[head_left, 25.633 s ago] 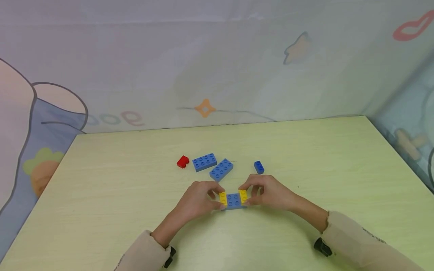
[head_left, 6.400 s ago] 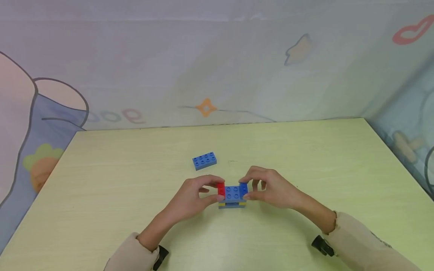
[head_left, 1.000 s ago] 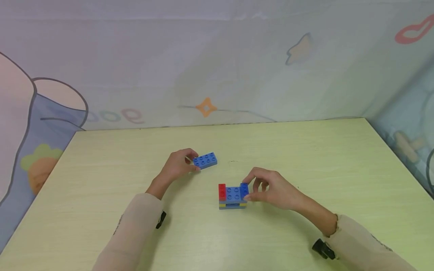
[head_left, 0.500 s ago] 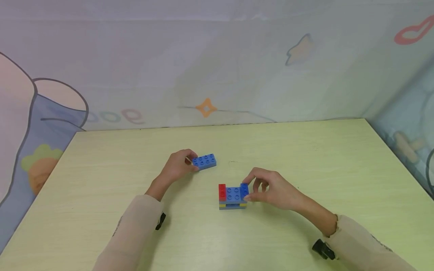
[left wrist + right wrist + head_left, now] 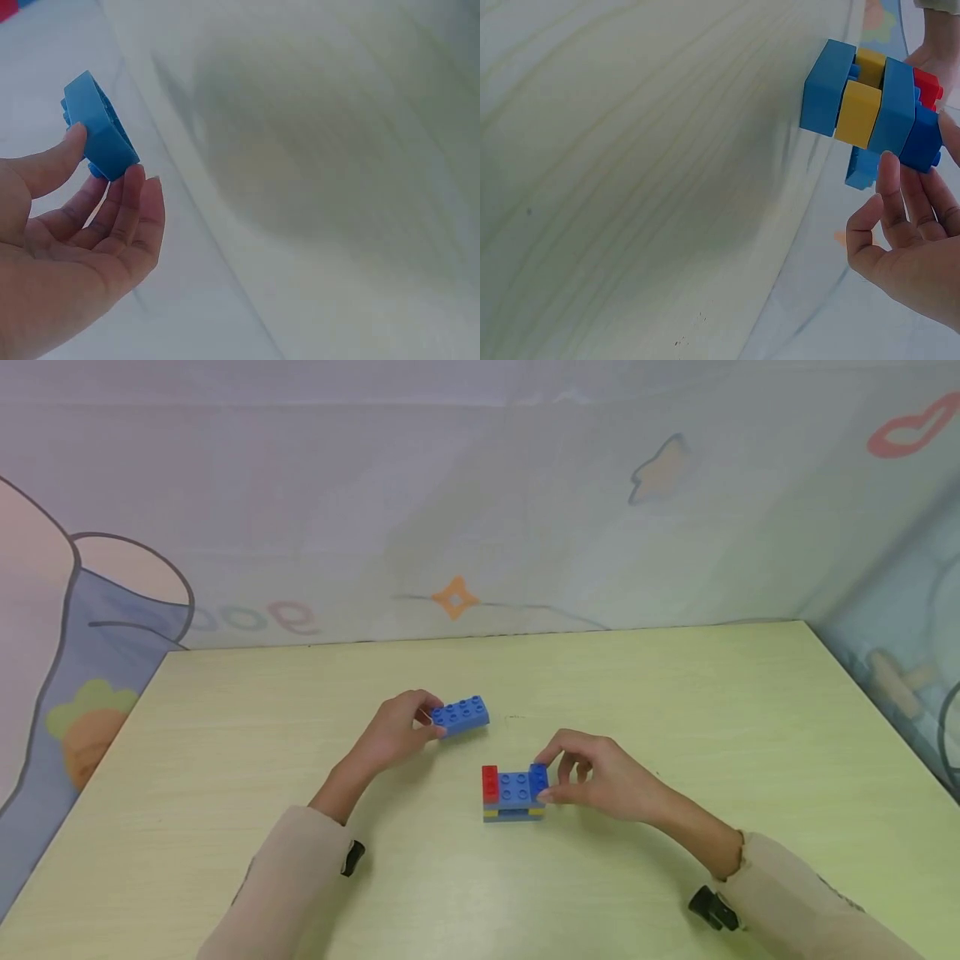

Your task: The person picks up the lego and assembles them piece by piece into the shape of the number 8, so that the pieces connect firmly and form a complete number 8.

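My left hand (image 5: 395, 732) pinches a light blue eight-stud toy brick (image 5: 465, 720) by its left end, thumb on the near side. In the left wrist view this brick (image 5: 105, 135) is held above the table, its hollow underside partly showing. Nearer to me stands a stack: a light blue brick at the bottom, two yellow bricks (image 5: 859, 112), another light blue brick (image 5: 513, 787), then a red brick (image 5: 490, 783) and a dark blue brick (image 5: 537, 782) at opposite ends on top. My right hand (image 5: 611, 779) holds that dark blue brick between thumb and fingertips.
A pale wooden table (image 5: 645, 693) carries the bricks. Behind it hangs a printed cloth backdrop (image 5: 525, 510), which also comes down at the sides. Black wrist devices (image 5: 712, 907) sit at both beige sleeves (image 5: 285, 877).
Since 6.4 seconds ago, my left hand has left the red brick and gripped the loose light blue one. In the last half second that brick has risen slightly rightward. My right hand stays put.
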Motion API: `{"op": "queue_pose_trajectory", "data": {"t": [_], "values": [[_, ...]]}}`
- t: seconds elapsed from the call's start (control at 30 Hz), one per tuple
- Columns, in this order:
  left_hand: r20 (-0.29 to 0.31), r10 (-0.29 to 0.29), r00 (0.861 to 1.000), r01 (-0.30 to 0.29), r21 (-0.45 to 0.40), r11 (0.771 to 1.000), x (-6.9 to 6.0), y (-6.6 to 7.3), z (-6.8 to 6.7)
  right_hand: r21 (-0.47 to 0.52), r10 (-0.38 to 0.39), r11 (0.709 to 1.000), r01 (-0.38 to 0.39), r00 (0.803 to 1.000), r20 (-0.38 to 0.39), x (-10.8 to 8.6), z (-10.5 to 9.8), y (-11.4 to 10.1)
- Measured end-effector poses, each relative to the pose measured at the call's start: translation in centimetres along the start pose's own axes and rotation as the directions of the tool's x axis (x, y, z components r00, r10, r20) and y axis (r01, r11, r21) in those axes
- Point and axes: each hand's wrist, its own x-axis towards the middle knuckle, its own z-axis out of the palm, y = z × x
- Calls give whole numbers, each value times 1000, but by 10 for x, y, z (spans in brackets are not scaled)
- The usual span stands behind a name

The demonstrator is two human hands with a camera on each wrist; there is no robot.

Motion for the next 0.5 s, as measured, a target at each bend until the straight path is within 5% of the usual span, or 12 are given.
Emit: {"op": "queue_pose_trajectory", "data": {"t": [0.5], "values": [[-9,140,990,-140,-83,987,-38,48,-2,-1,-4,1000,4,1000,0,1,1,0]]}}
